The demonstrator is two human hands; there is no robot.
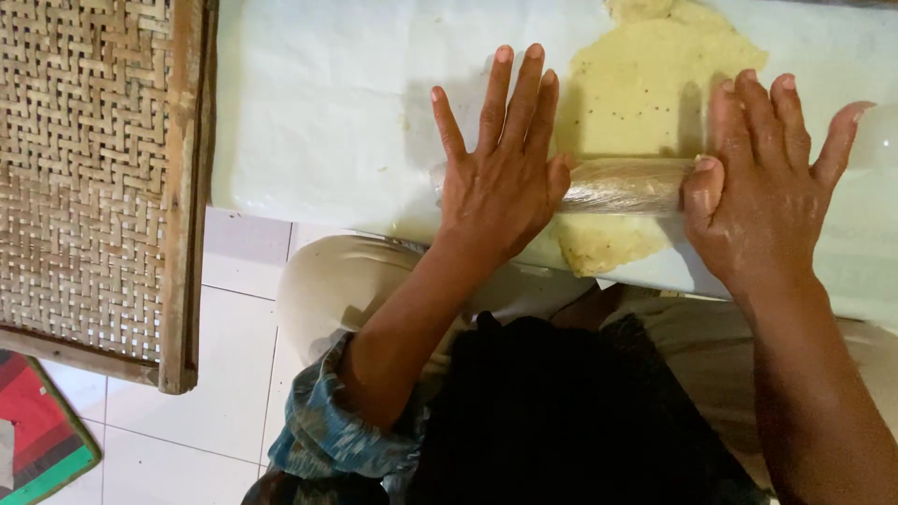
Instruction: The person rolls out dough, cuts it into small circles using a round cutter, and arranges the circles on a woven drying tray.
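Observation:
A thin sheet of pale yellow dough with dark specks lies on a white sheet-covered board. Across the dough lies a rolling pin wrapped in clear plastic. My left hand rests flat on the pin's left end, fingers spread and pointing away from me. My right hand presses flat on the pin's right end, thumb hooked at its near side. The pin's ends are hidden under both palms.
A woven bamboo tray with a wooden frame lies to the left of the board. White floor tiles show below, with a red and green mat at the bottom left corner. My knees sit under the board's near edge.

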